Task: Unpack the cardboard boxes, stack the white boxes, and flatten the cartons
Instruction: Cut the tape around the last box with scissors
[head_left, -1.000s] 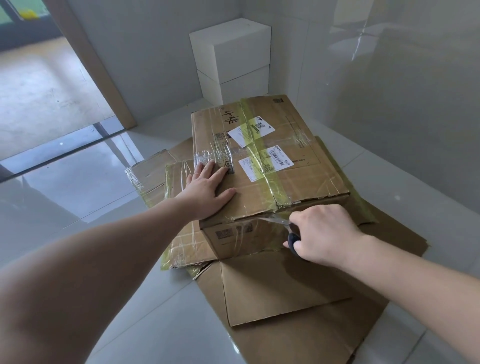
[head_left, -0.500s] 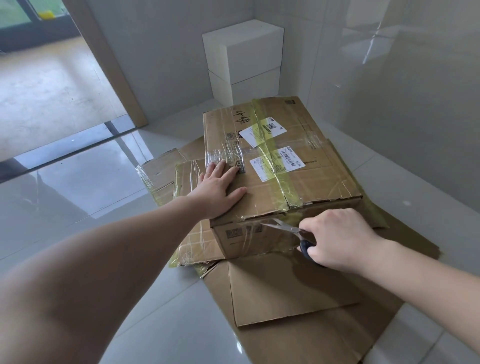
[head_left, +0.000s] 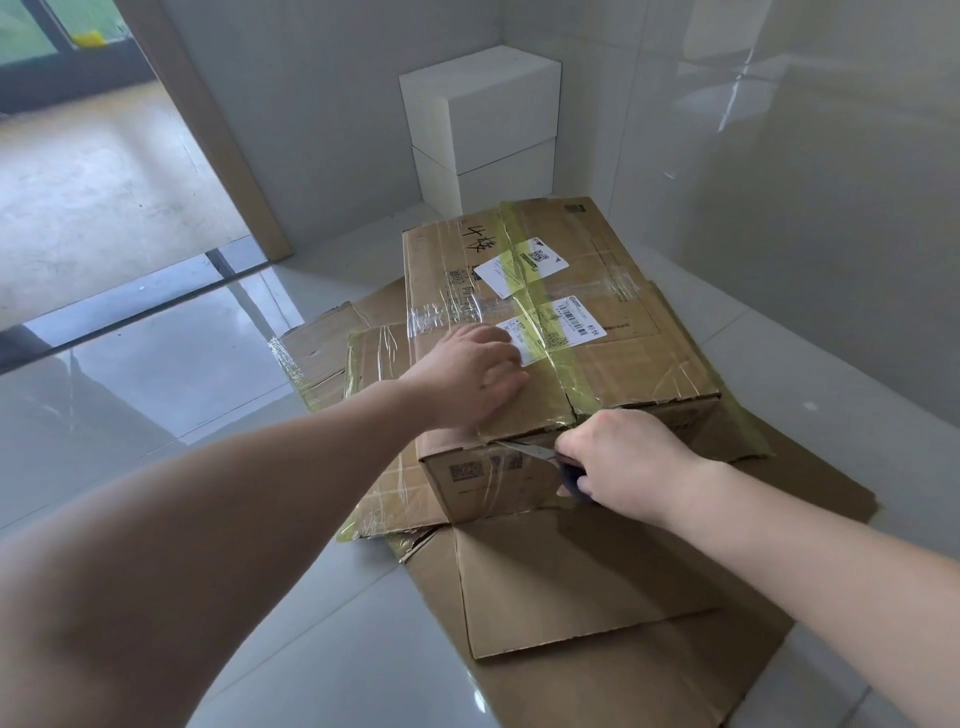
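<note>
A taped brown cardboard box (head_left: 618, 338) with white labels lies on the floor on top of flattened cartons (head_left: 597, 597). My left hand (head_left: 470, 376) rests flat on the near left part of its lid, fingers apart. My right hand (head_left: 623, 462) grips dark-handled scissors (head_left: 540, 454); their blades point left along the taped seam under the lid's front edge. Two white boxes (head_left: 483, 130) stand stacked in the corner behind the carton.
Another flattened, taped carton (head_left: 322, 358) sticks out to the left under the box. Glossy tiled walls close the corner at the back and right. A glass door and its frame (head_left: 208, 130) stand at the left. Pale floor tiles surround the cardboard.
My left hand has slid right along the lid toward the centre tape. My right hand with the scissors stays at the front seam. The camera has shifted slightly.
</note>
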